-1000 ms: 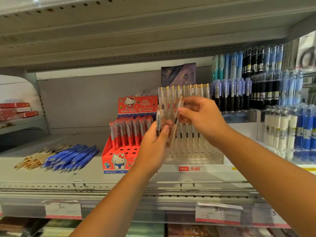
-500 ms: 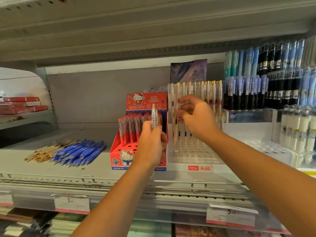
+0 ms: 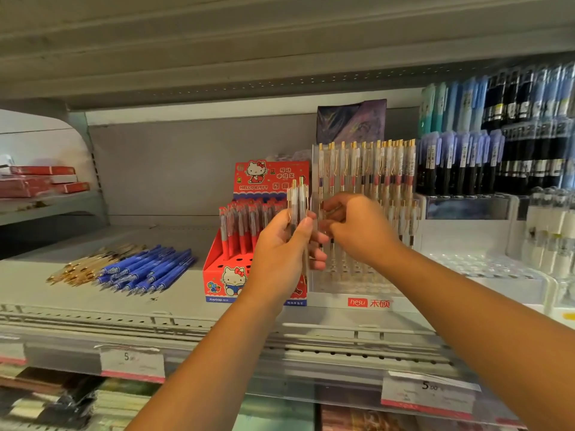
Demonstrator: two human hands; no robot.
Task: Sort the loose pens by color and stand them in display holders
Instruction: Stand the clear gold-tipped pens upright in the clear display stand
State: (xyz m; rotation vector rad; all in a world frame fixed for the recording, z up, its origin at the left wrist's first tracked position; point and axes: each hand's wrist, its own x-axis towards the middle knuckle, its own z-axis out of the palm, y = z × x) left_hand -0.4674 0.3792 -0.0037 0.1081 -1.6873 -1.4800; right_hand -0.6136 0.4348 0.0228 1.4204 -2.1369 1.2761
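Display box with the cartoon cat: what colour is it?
Red display box, clearest in the head view.

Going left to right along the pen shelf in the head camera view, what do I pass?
Gold pens lying loose → blue pens lying loose → red Hello Kitty holder → clear holder of gold-clipped pens → racked dark pens.

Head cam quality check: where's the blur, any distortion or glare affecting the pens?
Head view: centre fairly sharp, print on the Hello Kitty box legible. Head view, right edge: racked dark and blue pens smeared and stretched. Head view: shelf edge slants and bends slightly, wide-angle distortion. The clear pens in the left hand are slightly soft. Light flat, no hard shadows; price tag small print unreadable.
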